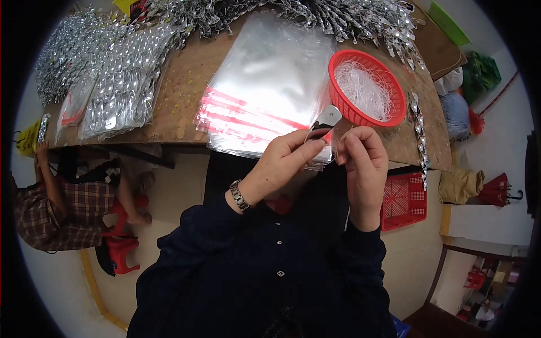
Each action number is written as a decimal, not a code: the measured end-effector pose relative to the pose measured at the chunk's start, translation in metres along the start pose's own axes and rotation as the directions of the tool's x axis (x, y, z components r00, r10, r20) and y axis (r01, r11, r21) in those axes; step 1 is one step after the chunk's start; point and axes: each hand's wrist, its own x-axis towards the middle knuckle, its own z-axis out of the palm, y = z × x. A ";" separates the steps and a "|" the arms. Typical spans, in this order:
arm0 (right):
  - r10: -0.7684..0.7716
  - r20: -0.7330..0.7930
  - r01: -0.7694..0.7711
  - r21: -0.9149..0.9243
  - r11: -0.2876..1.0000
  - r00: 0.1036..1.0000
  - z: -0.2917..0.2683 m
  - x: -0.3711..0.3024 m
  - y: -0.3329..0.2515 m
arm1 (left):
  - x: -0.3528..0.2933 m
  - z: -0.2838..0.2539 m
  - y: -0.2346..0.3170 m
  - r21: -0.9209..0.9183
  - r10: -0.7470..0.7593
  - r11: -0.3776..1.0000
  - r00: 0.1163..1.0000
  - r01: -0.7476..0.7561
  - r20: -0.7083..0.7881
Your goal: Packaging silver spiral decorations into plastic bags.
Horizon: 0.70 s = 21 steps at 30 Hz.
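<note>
Between the thumb and fingers of my left hand (pixel 282 160) is a shiny silver spiral ornament (pixel 331 116), its flat rounded end with a small hole pointing up. My right hand (pixel 365 166) is closed in a pinch close beside it, on what looks like a fine clear thread, only faintly visible. Both hands are above the near edge of a stack of clear plastic bags (pixel 276 67) with red-and-white strips. Just beyond my right hand, a round red basket (pixel 399 93) holds a tangle of clear thread (pixel 363 90).
Heaps of silver spirals (pixel 127 73) cover the left and far parts of the wooden table (pixel 183 79). One twisted silver spiral (pixel 420 135) hangs over the right edge. A red crate (pixel 404 200) is below. Another person (pixel 67 205) sits at the left.
</note>
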 end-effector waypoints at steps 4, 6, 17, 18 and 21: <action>-0.011 0.010 0.013 -0.155 0.988 1.000 0.004 -0.004 -0.011 | -0.004 -0.005 0.006 -0.088 -0.008 0.996 1.000 0.010 0.022; -0.006 0.014 0.008 -0.202 0.979 1.000 0.007 -0.006 -0.016 | -0.003 -0.007 0.002 -0.089 0.018 0.996 0.999 -0.016 0.026; 0.080 0.038 -0.067 -0.279 0.958 0.996 0.008 -0.007 -0.025 | -0.007 -0.007 0.003 -0.025 0.048 0.998 0.998 -0.049 -0.035; 0.081 0.039 -0.067 -0.278 0.958 0.996 0.008 -0.007 -0.024 | -0.007 -0.007 0.004 -0.029 0.059 0.998 0.998 -0.060 -0.024; 0.101 0.071 -0.078 -0.269 0.960 0.992 0.006 -0.006 -0.022 | -0.009 -0.007 0.006 -0.010 0.061 0.998 0.998 -0.061 -0.010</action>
